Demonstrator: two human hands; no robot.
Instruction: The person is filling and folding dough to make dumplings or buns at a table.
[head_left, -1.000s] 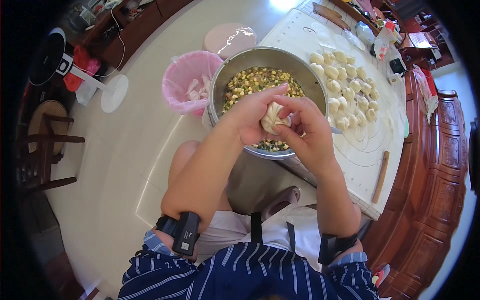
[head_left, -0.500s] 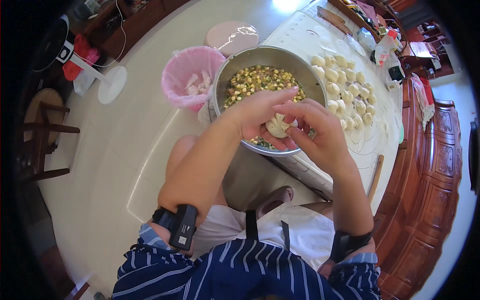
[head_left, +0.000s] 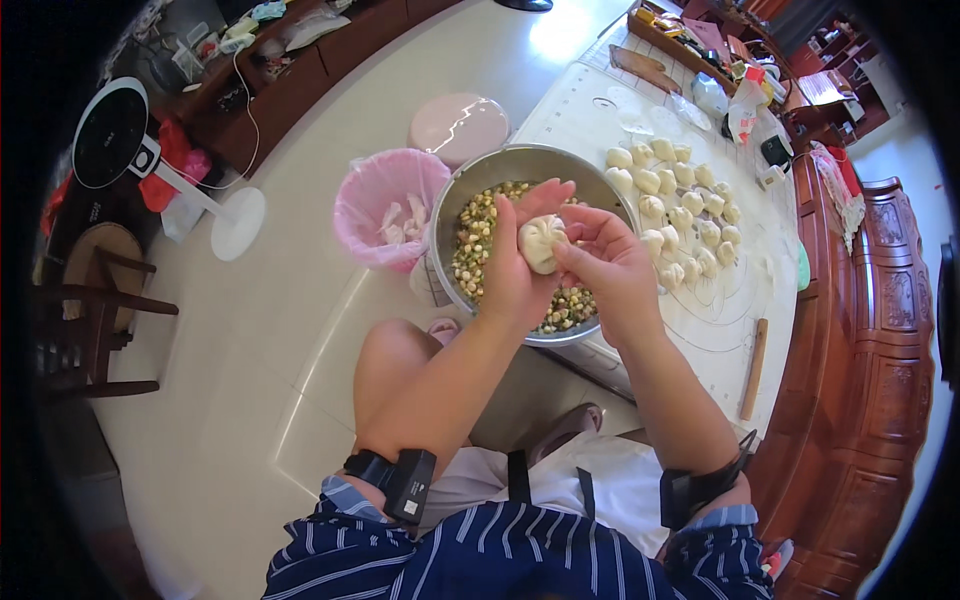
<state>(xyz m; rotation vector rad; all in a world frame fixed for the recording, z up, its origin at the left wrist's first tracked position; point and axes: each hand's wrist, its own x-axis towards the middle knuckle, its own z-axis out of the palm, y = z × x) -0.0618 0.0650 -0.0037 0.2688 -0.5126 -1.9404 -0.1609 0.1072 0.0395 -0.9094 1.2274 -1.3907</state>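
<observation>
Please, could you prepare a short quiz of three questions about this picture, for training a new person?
1. True or false: in the picture, the pink-lined bin stands left of the metal bowl.
2. What do the left hand and right hand hold?
A. a spoon
B. a pleated bun
C. a cup
3. Fill in: the other buns lie to the ____ of the bowl.

Key: 1. true; 2. B; 3. right

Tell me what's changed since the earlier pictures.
The left hand has turned so its fingers point farther away from the person, cupping the bun, whose pleated top now shows more. The right hand has uncovered more of it, thumb at its edge. Nothing was let go. Unchanged: the metal bowl of filling, rows of shaped buns, pink-lined bin and wooden stick.
</observation>
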